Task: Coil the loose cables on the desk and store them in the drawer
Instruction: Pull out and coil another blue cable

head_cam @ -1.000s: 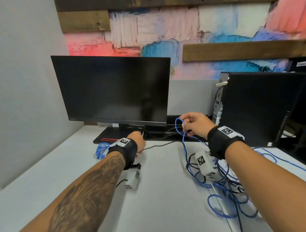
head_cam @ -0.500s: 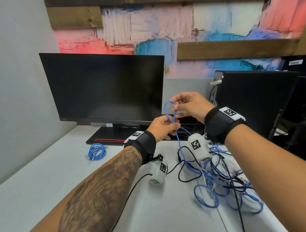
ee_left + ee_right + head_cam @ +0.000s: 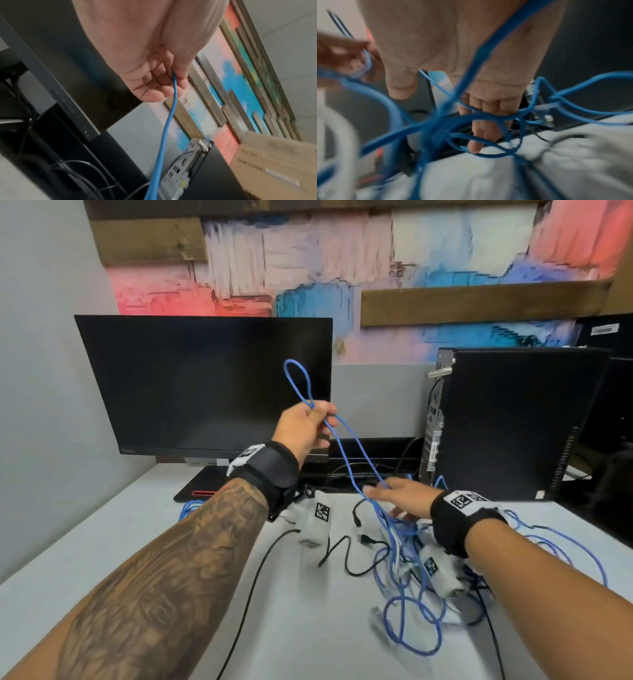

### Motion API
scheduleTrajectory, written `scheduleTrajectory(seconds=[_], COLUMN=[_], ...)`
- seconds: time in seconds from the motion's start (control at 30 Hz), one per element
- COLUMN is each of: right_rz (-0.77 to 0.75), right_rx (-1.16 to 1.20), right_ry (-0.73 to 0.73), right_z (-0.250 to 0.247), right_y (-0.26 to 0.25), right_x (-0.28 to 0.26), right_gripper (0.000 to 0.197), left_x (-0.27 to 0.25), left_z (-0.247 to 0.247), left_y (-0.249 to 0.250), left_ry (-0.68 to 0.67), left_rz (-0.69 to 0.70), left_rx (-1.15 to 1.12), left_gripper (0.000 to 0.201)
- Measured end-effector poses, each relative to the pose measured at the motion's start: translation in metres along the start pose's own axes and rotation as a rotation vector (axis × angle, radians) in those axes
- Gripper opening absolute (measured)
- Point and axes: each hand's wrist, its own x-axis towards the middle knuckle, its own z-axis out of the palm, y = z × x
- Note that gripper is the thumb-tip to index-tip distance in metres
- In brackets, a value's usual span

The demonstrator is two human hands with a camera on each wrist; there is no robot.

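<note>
My left hand [image 3: 318,414] is raised in front of the monitor and grips a blue cable [image 3: 294,360], with a small loop standing above the fist. In the left wrist view the curled fingers [image 3: 159,79] close on that cable [image 3: 174,94]. Its two strands run down to a tangle of blue cables [image 3: 399,542] on the desk. My right hand [image 3: 383,491] hovers low over the tangle, fingers straight. In the right wrist view blue strands [image 3: 436,121] cross its fingers [image 3: 476,146], which hold nothing. A coiled blue cable [image 3: 189,506] lies left, behind my forearm. No drawer is in view.
A black monitor [image 3: 205,381] stands at the back left and a black computer tower [image 3: 513,422] at the back right. A thin black cable [image 3: 356,573] lies beside the tangle. The pale desk [image 3: 308,628] reaches toward me; a grey wall bounds it on the left.
The left hand left the coil, took the blue loop from the right hand and lifted it. The right hand let go and dropped to the tangle.
</note>
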Motion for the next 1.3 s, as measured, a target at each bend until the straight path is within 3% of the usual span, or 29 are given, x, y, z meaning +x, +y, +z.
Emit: scheduleTrajectory(seconds=[0.07,0.13,0.2,0.3,0.4,0.43,0.5,0.57,0.63,0.7,0.77,0.83,0.93,1.03,1.2,1.3], right_rz=[0.017,-0.077,-0.207,-0.339,-0.38,-0.383,-0.385,-0.428,-0.471,-0.483,-0.481,-0.478,-0.478,-0.471,-0.2,-0.111], right_rx=[-0.011,0.056,0.179,0.103,-0.033,-0.01,0.068,0.176,0.229,0.257,0.311,0.355,0.284,0.086,-0.242,-0.371], right_ry=[0.043,0.186,0.227,0.103,0.117,0.144,0.188,0.22,0.253,0.28,0.307,0.329,0.36,0.157,-0.015,0.003], right_z=[-0.002,-0.005,-0.009,-0.007,-0.012,-0.016,-0.026,-0.035,-0.041,-0.045,-0.048,-0.045,-0.032,-0.011,0.001,-0.005], right_y=[0.01,-0.001,-0.023,-0.051,-0.056,-0.057,-0.059,-0.064,-0.071,-0.076,-0.077,-0.077,-0.062,-0.034,0.015,0.033], right_x=[-0.002,-0.003,-0.005,-0.012,-0.013,-0.014,-0.016,-0.016,-0.017,-0.02,-0.021,-0.022,-0.016,-0.01,0.003,0.009], right_gripper=[0.071,0.074,0.077,0.048,0.033,0.034,0.032,0.022,0.012,0.013,0.015,0.017,0.037,0.058,0.051,0.033], left_x=[0.003,0.004,0.006,0.007,0.007,0.005,0.0,-0.012,-0.02,-0.028,-0.033,-0.037,-0.03,-0.022,-0.011,-0.002], left_z=[-0.007,-0.008,-0.004,0.003,0.004,0.005,0.005,0.01,0.018,0.025,0.032,0.04,0.038,0.027,0.008,-0.013], left_y=[0.009,0.015,0.021,0.032,0.043,0.043,0.032,0.013,-0.005,-0.013,-0.021,-0.025,-0.025,-0.016,0.014,0.041], left_ry=[0.01,0.01,0.01,0.012,0.036,0.033,-0.047,-0.248,-0.44,-0.508,-0.527,-0.47,-0.252,-0.13,0.07,0.131], left_rz=[0.019,0.031,0.045,0.086,0.123,0.111,-0.001,-0.153,-0.24,-0.262,-0.261,-0.237,-0.205,-0.167,-0.053,-0.012], left_rx=[0.01,0.031,0.03,0.007,-0.045,-0.056,-0.004,0.084,0.036,-0.076,-0.066,-0.009,-0.087,-0.211,-0.346,-0.345], left_gripper=[0.024,0.023,0.02,0.016,0.012,0.021,0.059,0.079,0.058,0.032,0.026,0.016,0.018,0.024,0.027,0.028])
